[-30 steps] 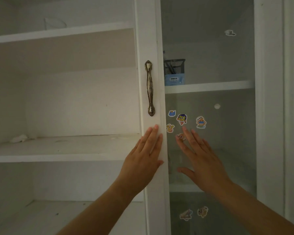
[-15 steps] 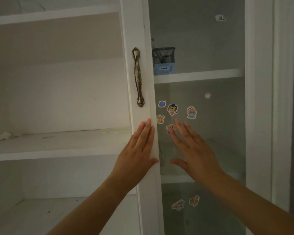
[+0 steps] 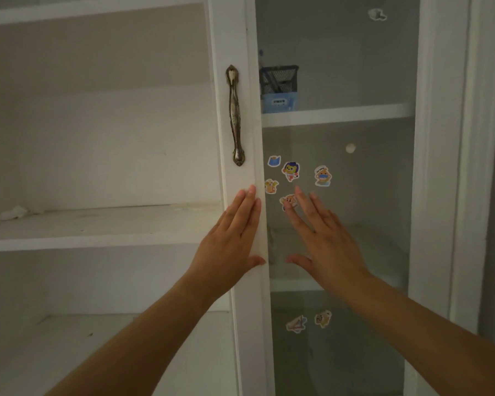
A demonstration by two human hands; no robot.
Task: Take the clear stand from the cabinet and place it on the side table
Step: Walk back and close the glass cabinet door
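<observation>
Your left hand [image 3: 230, 238] lies flat and open on the door frame [image 3: 237, 181], at 6 o'clock from the handle [image 3: 235, 115]; its grip holds nothing. Your right hand [image 3: 323, 238] spreads wide on the glass door [image 3: 355, 181], empty too. You cannot pick out the clear stand; a faint shape behind the glass, between your hands, may be it.

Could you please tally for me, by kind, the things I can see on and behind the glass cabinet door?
Cartoon stickers on the glass: 7, the upper cluster of five starting at the blue one, plus two lower down.
Ornate bronze metal door handle: 1
Black wire-mesh pen holder: 1
Light blue box under it: 1
Total: 10
</observation>
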